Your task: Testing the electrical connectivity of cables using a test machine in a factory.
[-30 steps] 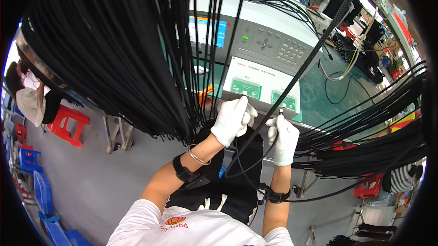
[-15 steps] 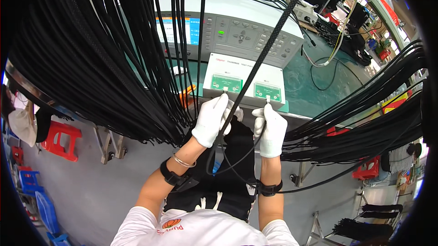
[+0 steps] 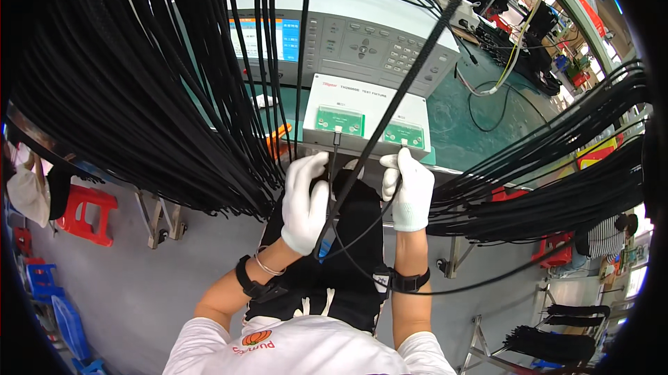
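A white test fixture box [image 3: 410, 105] has two green circuit boards on its front, the left board [image 3: 339, 122] and the right board [image 3: 403, 135]. A black cable's plug [image 3: 337, 138] sits in the left board's port, its cord hanging down. My left hand [image 3: 305, 197], in a white glove, is just below and left of that plug, off it, with thumb and fingers apart beside the cord. My gloved right hand [image 3: 412, 190] pinches the black cable's other end just under the right board. The plug there is mostly hidden by the fingertips. The cable [image 3: 369, 230] loops between my hands.
Behind the fixture stands a grey bench tester [image 3: 362, 44] with a lit screen [image 3: 268, 40]. Thick bundles of black cables hang at left [image 3: 153, 117] and right [image 3: 557, 187]. One braided black cable [image 3: 417, 62] crosses before the fixture. A red stool [image 3: 87, 215] stands at left.
My left hand has let go of the left plug and moved down and left, opening. My right hand keeps its pinch under the right board. The green light on the tester has gone off.
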Demonstrator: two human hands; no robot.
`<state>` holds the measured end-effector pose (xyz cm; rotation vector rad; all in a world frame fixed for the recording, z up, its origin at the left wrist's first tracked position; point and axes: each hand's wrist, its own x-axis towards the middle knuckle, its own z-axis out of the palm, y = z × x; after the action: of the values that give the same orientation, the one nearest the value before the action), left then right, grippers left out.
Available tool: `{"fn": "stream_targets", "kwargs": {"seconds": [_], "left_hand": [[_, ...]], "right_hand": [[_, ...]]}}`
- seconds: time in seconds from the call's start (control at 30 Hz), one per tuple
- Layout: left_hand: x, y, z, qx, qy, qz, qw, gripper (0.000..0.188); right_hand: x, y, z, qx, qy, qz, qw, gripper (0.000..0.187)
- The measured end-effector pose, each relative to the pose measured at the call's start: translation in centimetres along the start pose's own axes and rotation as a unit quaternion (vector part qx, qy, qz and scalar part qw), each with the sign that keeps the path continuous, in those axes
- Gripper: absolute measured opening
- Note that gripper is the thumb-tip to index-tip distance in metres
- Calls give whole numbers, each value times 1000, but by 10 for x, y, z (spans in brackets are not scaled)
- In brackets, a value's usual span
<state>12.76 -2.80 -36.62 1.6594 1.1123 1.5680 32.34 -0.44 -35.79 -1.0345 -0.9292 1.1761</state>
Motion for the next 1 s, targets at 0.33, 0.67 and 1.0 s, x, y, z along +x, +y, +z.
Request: {"fn": "stream_targets", "kwargs": {"seconds": [0.33,0.67,1.0], "left_hand": [[-57,10,63,106,-403,240,877,84],[-32,-9,83,31,-368,329,869,71],[-2,49,-56,121,-62,327,935,44]], "right_hand": [[-118,-171,13,-443,-153,-424,775,41],[-38,-194,25,-467,372,-477,645,37],[60,-134,162,-244,-83,-415,873,35]]}}
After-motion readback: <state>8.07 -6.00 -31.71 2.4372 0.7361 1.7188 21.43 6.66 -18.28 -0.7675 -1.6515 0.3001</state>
